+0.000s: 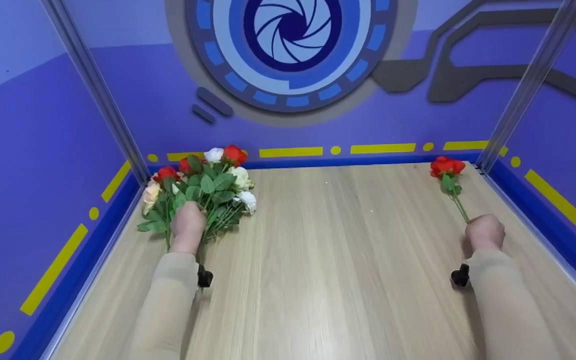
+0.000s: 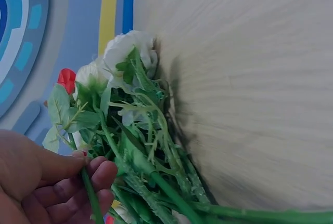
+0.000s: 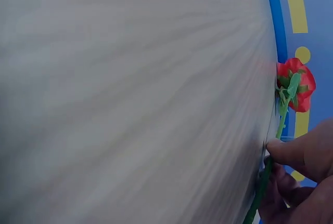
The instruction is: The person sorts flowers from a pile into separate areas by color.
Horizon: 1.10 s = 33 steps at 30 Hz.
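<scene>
At the table's far left, my left hand [image 1: 188, 223] is over a pile of artificial flowers [image 1: 209, 181] in red, white, cream and peach. In the left wrist view its thumb and fingers pinch one green flower stem [image 2: 88, 190]; which bloom tops that stem I cannot tell. More stems and a white flower [image 2: 132, 52] lie beyond the fingertips. Over on the right side, my right hand [image 1: 486, 232] pinches the stem of a single red rose [image 1: 447, 167], whose head points toward the back wall. The right wrist view shows thumb and fingers around its green stem [image 3: 264, 182].
A wooden tabletop [image 1: 318, 250] stretches between the hands. Purple panels with yellow marks enclose it at the back [image 1: 308, 132] and both sides, joined by metal corner posts [image 1: 533, 75]. Each wrist carries a small black device [image 1: 460, 275].
</scene>
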{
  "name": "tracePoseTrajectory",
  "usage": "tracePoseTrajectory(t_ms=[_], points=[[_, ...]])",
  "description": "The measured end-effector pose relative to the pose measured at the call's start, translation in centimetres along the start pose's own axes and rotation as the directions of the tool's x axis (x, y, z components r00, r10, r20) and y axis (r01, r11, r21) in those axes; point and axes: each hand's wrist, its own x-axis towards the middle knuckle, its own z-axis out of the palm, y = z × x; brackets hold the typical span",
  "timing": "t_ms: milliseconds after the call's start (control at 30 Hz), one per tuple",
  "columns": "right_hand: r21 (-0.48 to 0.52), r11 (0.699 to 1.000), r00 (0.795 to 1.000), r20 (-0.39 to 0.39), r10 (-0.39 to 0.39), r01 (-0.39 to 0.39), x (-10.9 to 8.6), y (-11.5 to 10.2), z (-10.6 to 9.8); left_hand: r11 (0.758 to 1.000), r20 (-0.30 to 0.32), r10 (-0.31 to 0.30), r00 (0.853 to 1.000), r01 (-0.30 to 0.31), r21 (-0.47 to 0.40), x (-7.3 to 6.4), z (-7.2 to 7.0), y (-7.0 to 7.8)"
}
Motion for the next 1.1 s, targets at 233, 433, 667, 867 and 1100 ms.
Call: tracePoseTrajectory(t_ms=[233,433,667,867,1100], points=[[-0.033,0.999,0.999,-0.048,0.002,-0.004,0.0,0.3,0.3,0.996,0.052,0.001,0.999,0.004,-0.094,-0.3,-0.2,1.0],[-0.135,0.991,0.997,-0.064,-0.032,0.023,0.1,0.0,0.6,0.981,0.066,-0.004,0.998,0.017,-0.194,-0.6,0.1,1.6],[-0.204,0.978,0.998,-0.045,-0.045,0.035,0.1,-0.6,0.6,0.961,0.022,0.033,0.999,-0.026,-0.276,-0.7,0.5,2.5],[-0.175,0.985,0.999,-0.040,0.005,-0.012,0.1,-1.5,0.9,0.930,-0.019,0.059,0.998,-0.062,-0.361,-0.7,1.3,3.5],[-0.118,0.991,0.996,-0.045,-0.071,0.065,-0.1,-3.8,2.4,0.907,-0.058,0.080,0.995,-0.097,-0.409,-1.0,2.5,4.9]])
